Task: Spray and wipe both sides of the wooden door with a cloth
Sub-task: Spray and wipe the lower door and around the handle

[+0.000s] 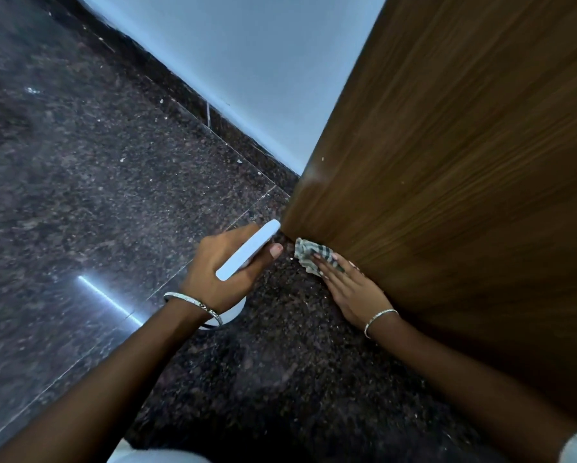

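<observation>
The door point(447, 162) fills my right, the wall point(247, 61) far behind its left edge. The floor point(80, 162) spreads left and near. My right hand point(350, 292) lies against the door's foot, with the cloth point(309, 253) under my fingertips, touching the door. Just left of the cloth, my left hand point(223, 272) holds the bottle point(247, 252) over the floor.

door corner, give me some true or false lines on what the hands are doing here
1. The right hand presses the cloth flat against the door. True.
2. The cloth is high up on the door. False: it is at the bottom corner, just above the floor.
3. The left hand grips a white bottle. True.
4. The floor is pale wood. False: it is dark speckled stone.
</observation>
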A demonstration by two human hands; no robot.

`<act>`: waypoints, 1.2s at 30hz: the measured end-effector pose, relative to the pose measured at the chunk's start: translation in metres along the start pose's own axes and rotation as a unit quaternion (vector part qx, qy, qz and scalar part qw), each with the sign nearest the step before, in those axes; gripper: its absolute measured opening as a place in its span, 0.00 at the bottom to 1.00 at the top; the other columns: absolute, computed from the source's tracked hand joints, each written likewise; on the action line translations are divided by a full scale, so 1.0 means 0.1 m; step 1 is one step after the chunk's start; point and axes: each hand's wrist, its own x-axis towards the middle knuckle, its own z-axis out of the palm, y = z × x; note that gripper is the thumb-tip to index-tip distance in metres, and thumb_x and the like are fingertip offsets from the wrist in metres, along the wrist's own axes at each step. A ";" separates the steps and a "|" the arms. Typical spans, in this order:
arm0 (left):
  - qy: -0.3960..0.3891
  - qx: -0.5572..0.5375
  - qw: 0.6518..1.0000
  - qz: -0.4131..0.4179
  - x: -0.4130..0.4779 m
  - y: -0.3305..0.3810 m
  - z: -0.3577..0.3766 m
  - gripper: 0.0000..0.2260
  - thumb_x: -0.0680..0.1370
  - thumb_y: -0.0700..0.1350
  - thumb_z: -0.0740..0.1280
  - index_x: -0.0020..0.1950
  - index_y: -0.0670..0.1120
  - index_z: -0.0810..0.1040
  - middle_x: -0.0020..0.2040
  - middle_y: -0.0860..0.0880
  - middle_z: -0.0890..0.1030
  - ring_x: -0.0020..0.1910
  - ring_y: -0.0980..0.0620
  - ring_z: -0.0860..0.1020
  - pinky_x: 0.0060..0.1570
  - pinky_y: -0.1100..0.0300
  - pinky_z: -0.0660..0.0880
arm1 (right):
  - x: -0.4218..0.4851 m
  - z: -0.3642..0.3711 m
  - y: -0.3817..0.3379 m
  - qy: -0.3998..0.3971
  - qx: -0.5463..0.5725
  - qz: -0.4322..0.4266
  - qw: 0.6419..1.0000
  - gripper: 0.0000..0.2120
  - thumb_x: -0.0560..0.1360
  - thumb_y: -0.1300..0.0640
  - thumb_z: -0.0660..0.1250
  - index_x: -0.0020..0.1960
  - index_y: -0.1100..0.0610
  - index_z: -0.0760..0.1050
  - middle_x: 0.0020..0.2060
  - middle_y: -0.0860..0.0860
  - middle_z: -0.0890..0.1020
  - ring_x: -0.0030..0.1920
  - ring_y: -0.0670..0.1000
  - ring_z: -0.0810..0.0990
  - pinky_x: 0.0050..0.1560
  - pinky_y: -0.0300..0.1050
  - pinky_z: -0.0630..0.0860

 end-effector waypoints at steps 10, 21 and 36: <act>-0.082 -0.045 0.996 -0.007 0.00 0.38 0.50 0.18 0.78 0.54 0.70 0.34 0.45 0.72 0.28 0.47 0.75 0.32 0.49 0.76 0.35 0.61 0.69 | -1.92 0.45 -0.33 -0.012 0.055 0.001 0.998 0.28 0.81 0.56 0.42 0.78 0.62 0.62 0.79 0.68 0.48 0.81 0.66 0.49 0.79 0.67 0.32; -0.211 -0.080 0.972 0.064 -0.10 0.96 1.13 0.12 0.78 0.52 0.69 0.37 0.51 0.77 0.30 0.56 0.78 0.32 0.52 0.77 0.32 0.69 0.67 | -2.69 0.40 -0.23 -0.030 0.126 0.053 0.990 0.26 0.80 0.55 0.48 0.75 0.62 0.64 0.78 0.61 0.54 0.75 0.53 0.72 0.81 0.60 0.39; -0.335 -0.121 0.930 0.087 -0.42 1.63 2.17 0.07 0.76 0.51 0.71 0.41 0.50 0.81 0.29 0.54 0.81 0.28 0.52 0.79 0.35 0.55 0.76 | -4.48 0.36 -0.96 -0.185 0.270 0.355 0.876 0.25 0.75 0.58 0.63 0.72 0.61 0.75 0.70 0.59 0.77 0.72 0.62 0.72 0.80 0.66 0.46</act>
